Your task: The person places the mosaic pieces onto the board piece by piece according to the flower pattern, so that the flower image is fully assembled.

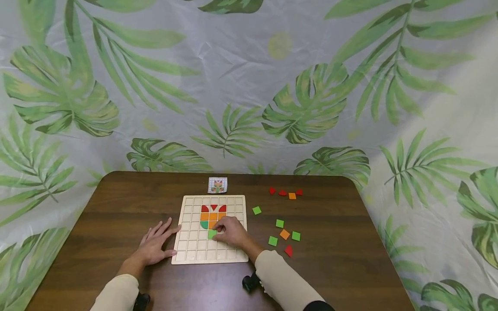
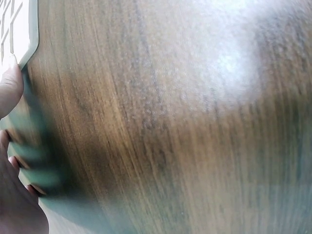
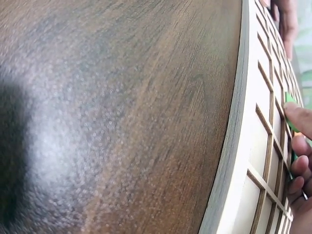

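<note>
A pale wooden grid board (image 1: 190,248) lies on the table with a small mosaic of tiles in its middle. My right hand (image 1: 232,232) is over the board, thumb and forefinger pinching a light green square tile (image 1: 212,234) at a cell below the mosaic; the right wrist view shows the thumb on that green tile (image 3: 288,98). Above it sit orange squares (image 1: 213,216), a darker green rounded piece (image 1: 204,224) and red pieces (image 1: 213,207). Fingers spread, my left hand (image 1: 154,248) rests at the board's left edge, its thumb on the corner (image 2: 22,61).
A small pattern card (image 1: 217,185) lies behind the board. To the right are scattered loose green squares (image 1: 279,223), orange squares (image 1: 285,234) and red pieces (image 1: 288,251), with more red ones (image 1: 282,193) farther back. A leaf-printed cloth (image 1: 241,86) hangs behind the table.
</note>
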Demonstrator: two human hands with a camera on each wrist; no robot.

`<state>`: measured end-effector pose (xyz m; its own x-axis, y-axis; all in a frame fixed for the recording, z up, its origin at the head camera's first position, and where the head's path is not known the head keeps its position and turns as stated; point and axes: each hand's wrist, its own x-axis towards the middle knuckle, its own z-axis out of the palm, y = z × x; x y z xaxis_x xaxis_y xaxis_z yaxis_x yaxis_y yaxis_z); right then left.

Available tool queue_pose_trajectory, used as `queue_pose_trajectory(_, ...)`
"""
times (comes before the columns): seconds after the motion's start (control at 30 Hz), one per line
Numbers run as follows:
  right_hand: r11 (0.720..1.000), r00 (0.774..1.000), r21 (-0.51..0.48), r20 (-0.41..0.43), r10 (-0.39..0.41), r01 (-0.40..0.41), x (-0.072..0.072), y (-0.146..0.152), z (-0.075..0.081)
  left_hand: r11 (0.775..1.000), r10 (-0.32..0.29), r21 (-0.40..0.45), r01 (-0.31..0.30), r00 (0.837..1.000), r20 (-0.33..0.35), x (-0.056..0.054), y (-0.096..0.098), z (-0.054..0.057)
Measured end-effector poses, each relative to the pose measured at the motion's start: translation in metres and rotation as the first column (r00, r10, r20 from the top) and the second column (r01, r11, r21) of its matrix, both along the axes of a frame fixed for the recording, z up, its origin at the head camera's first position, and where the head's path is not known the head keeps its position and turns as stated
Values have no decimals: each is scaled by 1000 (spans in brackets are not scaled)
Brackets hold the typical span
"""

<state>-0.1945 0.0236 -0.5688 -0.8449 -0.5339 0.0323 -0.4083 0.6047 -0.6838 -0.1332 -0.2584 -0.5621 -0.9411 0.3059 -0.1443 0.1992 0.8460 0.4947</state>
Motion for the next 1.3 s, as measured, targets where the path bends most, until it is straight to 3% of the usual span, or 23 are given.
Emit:
queue_pose_trajectory(0.17,1000,1000,-9,-26,3,-3,-2,1,-3,1000,-5,-13,6,1000,14,-2,0,-1)
queue_pose_trajectory(0.5,1000,999,-10,-37,8,-8,-4,3,1,1000,-17,2,17,999,-32,-6,1,0)
queue_pose_trajectory(0.77,997,999,-78,-38,9,-12,-5,10,3,1000,-16,5,16,1000,-27,-7,0,-1)
queue_pose_trajectory(1.1,972,984,-156,-15,-179,175,-15,49,-1,1000,-6,10,6,1000,-3,-3,-2,-2)
queue_pose_trajectory(1.3,928,948,-216,-29,-316,303,-21,79,-7,999,0,40,1,1000,-12,0,-3,-4)
